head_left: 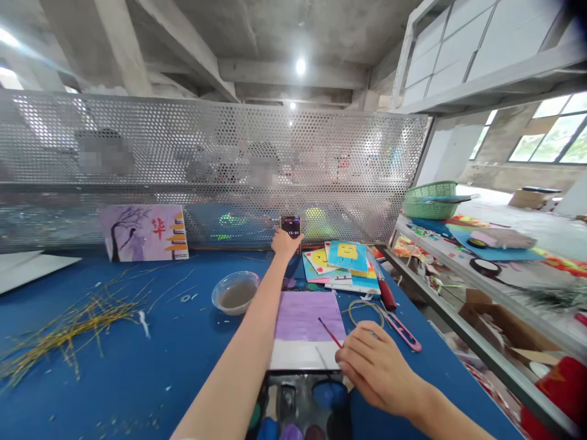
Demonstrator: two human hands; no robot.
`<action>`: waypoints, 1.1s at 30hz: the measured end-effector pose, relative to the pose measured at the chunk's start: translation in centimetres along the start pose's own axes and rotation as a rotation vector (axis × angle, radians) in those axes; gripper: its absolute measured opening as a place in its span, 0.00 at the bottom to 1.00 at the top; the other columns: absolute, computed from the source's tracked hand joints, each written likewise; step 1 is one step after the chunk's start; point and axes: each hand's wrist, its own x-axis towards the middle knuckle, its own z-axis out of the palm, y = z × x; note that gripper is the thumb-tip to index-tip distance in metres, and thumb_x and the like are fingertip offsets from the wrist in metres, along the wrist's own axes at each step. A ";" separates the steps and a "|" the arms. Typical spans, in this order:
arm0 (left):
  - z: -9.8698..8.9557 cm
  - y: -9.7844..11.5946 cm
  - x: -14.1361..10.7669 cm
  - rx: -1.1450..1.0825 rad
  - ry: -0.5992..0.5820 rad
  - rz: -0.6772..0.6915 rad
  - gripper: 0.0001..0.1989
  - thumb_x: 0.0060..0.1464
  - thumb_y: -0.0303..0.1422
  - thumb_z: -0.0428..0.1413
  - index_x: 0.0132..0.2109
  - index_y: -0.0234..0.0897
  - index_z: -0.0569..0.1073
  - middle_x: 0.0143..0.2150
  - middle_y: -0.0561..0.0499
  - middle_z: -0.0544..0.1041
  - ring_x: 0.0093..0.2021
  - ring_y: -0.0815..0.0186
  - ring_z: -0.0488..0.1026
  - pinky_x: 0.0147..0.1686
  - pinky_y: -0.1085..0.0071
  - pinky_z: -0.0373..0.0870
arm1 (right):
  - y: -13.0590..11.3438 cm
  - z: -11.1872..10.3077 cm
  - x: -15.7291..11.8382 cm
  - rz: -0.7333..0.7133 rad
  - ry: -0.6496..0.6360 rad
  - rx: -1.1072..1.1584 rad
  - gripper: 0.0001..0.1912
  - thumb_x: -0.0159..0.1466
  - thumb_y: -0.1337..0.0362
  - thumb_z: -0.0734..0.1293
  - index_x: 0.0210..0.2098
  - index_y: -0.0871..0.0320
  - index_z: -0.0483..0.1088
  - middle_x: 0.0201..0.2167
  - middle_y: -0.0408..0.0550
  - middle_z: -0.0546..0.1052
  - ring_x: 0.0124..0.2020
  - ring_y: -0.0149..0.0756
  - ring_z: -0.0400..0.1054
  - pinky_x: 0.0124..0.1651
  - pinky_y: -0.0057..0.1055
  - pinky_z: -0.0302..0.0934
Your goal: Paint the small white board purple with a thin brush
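Head view: right hand (378, 366) grasping the brush (331, 335), tip angled away and leftward over the purple canvas (307, 315) | canvas flat on the tabletop (183, 360), just left of that hand, the nearer one | left hand (284, 244) out at the phone (290, 225), gripping or merely touching, can't tell

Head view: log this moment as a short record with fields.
left hand: at black phone with lit digits
right hand: holds thin red paintbrush
surface: white rectangular panel, purple across its far part
water: round translucent plastic bowl, murky grey liquid
paints: black plastic palette at near edge
propped picture: purple painting with bare black tree, left
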 end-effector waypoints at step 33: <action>-14.0 -16.2 -27.2 -0.337 -0.309 1.326 0.19 0.58 0.26 0.55 0.20 0.38 0.61 0.16 0.56 0.59 0.19 0.68 0.54 0.21 0.63 0.46 | -5.8 0.6 -0.6 0.160 -0.086 0.518 0.22 0.74 0.57 0.48 0.29 0.54 0.63 0.21 0.39 0.71 0.25 0.30 0.63 0.39 0.36 0.52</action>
